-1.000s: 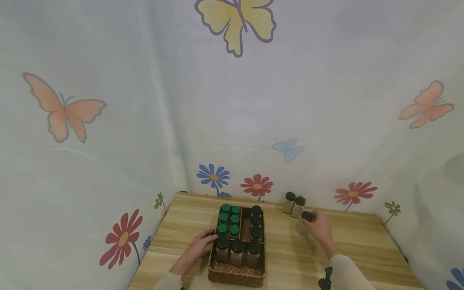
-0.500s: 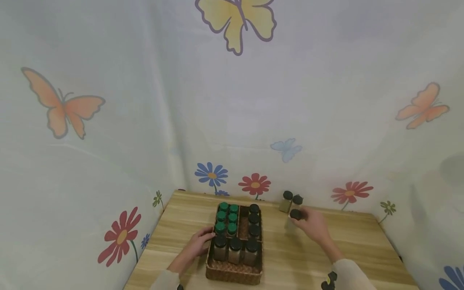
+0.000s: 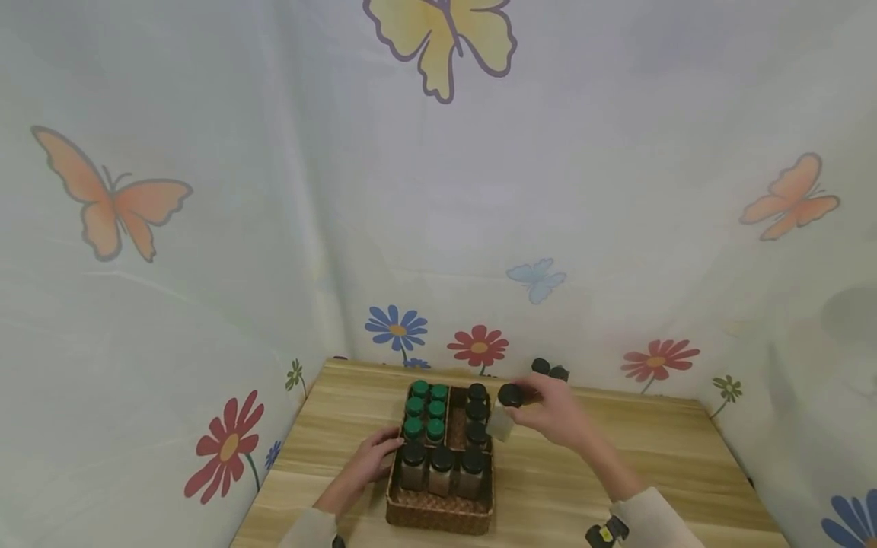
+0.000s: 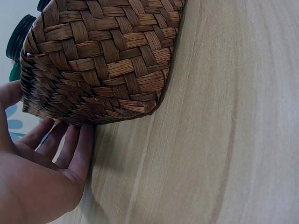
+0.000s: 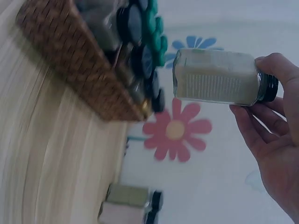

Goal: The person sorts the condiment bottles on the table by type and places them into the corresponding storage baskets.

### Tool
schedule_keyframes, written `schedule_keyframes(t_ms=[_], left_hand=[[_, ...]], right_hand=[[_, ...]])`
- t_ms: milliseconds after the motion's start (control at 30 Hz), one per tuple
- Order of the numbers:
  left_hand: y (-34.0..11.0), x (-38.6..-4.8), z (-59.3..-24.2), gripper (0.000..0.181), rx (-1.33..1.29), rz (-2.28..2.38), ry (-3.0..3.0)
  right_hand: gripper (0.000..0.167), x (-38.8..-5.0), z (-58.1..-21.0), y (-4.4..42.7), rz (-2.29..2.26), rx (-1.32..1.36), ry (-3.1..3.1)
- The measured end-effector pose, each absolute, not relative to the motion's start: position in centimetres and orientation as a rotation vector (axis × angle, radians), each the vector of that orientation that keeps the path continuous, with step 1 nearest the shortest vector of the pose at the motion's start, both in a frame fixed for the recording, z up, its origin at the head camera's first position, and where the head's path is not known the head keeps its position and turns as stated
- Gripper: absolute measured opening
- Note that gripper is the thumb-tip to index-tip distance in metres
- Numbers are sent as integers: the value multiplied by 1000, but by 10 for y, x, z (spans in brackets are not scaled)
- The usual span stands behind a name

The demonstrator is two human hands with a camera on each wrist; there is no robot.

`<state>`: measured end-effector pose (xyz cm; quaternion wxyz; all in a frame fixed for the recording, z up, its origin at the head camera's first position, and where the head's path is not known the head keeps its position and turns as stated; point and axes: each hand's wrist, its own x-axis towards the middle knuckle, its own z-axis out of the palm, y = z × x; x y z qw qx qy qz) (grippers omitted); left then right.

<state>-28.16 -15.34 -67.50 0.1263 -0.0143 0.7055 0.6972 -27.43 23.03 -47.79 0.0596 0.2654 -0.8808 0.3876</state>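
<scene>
My right hand [image 3: 558,415] pinches the black lid of a spice jar [image 5: 217,77] filled with pale powder. It holds the jar in the air just right of a brown woven basket [image 3: 438,519]. My left hand [image 3: 373,460] touches the basket's left side; in the left wrist view its fingers lie fairly straight against the weave and the thumb is near the rim. Green-lidded jars [image 3: 435,409] fill the basket's back left section. Black-lidded jars [image 3: 476,411] line the back right section, and larger black-lidded jars [image 3: 441,472] stand in the front section.
Two more black-lidded jars [image 5: 126,196] stand at the back of the wooden table [image 3: 582,502], partly hidden behind my right hand in the head view. A pale curtain [image 3: 617,190] printed with flowers and butterflies rises behind the table.
My right hand has carried the jar leftward from near the two back jars to the basket's right side. The left hand has stayed at the basket.
</scene>
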Motion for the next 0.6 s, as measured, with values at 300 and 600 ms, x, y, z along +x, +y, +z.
schedule_keyframes(t_ms=[300,600], left_hand=[[-153,-280,-672,70,-48,2030,2043],[-153,-280,-670,71,-61,2005,2056]], right_hand=[[35,-251,-477,172,1332,1095,-2567],[40,-234,-513,130,1278,1250,-2614]])
